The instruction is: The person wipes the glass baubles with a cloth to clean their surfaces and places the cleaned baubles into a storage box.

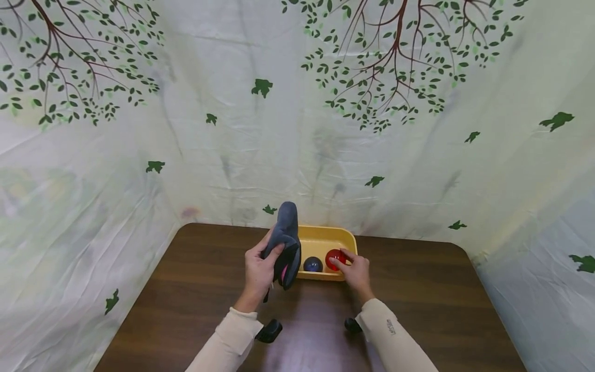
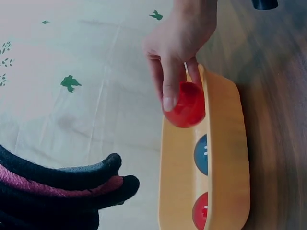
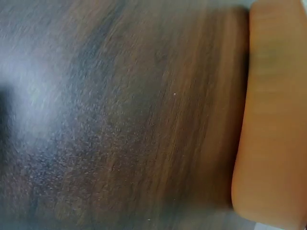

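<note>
My left hand point(image 1: 260, 268) holds up a soft, dark grey-blue plush thing point(image 1: 287, 222) with a black, pink-lined opening, left of a yellow tray point(image 1: 325, 232). Its dark layers and the pink lining point(image 2: 72, 188) also show in the left wrist view. With fingers and thumb, my right hand point(image 1: 359, 274) grips a red ball point(image 1: 333, 258) at the tray's right end. A dark blue ball point(image 1: 313, 264) lies in the tray beside it. The left wrist view shows another red ball point(image 2: 201, 212) there, which the plush thing hides from the head view. Neither hand shows in the right wrist view.
The tray stands near the back edge of a brown wooden table point(image 1: 418, 299). Behind and beside the table hangs a pale cloth point(image 1: 288, 129) printed with branches and green birds. A dark device point(image 1: 269, 330) sits at the left wrist, another point(image 1: 352, 325) at the right.
</note>
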A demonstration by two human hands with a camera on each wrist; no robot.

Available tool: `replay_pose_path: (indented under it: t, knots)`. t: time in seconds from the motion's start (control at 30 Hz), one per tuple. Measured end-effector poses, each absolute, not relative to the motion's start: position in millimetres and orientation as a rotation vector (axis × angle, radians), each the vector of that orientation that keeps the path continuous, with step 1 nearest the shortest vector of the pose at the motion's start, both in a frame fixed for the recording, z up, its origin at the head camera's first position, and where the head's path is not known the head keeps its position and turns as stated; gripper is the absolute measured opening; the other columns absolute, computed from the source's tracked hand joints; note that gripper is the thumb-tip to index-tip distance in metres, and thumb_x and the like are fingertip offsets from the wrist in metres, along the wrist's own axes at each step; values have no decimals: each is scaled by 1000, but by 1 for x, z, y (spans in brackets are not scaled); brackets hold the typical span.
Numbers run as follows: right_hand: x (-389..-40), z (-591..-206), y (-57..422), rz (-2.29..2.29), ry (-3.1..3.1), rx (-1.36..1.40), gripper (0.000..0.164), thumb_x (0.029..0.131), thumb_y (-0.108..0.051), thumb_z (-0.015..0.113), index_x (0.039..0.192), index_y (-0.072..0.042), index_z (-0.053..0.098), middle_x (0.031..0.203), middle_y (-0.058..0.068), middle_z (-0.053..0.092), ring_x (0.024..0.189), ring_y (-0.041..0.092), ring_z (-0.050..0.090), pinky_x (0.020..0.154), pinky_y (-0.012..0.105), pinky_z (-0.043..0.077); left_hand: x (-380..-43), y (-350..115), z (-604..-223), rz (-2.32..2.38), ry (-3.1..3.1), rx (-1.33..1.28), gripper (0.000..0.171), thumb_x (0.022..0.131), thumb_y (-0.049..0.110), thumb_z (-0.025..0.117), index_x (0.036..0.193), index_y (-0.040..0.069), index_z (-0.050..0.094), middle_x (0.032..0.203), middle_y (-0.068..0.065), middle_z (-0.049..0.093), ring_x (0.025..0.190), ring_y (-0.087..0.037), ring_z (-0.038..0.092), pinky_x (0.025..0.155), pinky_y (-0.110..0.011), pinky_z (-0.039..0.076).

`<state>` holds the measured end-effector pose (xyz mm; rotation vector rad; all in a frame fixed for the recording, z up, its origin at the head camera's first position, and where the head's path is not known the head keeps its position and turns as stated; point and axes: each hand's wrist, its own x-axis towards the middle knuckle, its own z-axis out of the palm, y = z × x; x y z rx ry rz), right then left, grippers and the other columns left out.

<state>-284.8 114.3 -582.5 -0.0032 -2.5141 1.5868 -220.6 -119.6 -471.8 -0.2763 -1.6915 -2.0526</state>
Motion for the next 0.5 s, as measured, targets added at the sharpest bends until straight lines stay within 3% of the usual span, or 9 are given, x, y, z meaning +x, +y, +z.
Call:
replay_pose_path:
  t: [0.27, 0.5]
  knots:
    - [-285, -587, 112, 1424, -2542, 87, 55, 75, -29, 84, 119, 0, 67, 114, 20, 67, 99, 36, 62, 86, 46, 54, -219, -122, -470, -2055, -1703, -193, 42, 87, -6, 66, 128, -6, 57, 126, -24, 58, 103, -9, 64, 85, -24, 53]
    - [-285, -592, 111, 1447, -2512, 88, 48, 77, -20, 83, 117, 2, 68, 114, 21, 67, 102, 38, 64, 86, 46, 53, -218, -123, -469, -2070, -1708, -188, 42, 87, -5, 65, 129, -5, 57, 126, -24, 58, 102, -10, 65, 84, -25, 53]
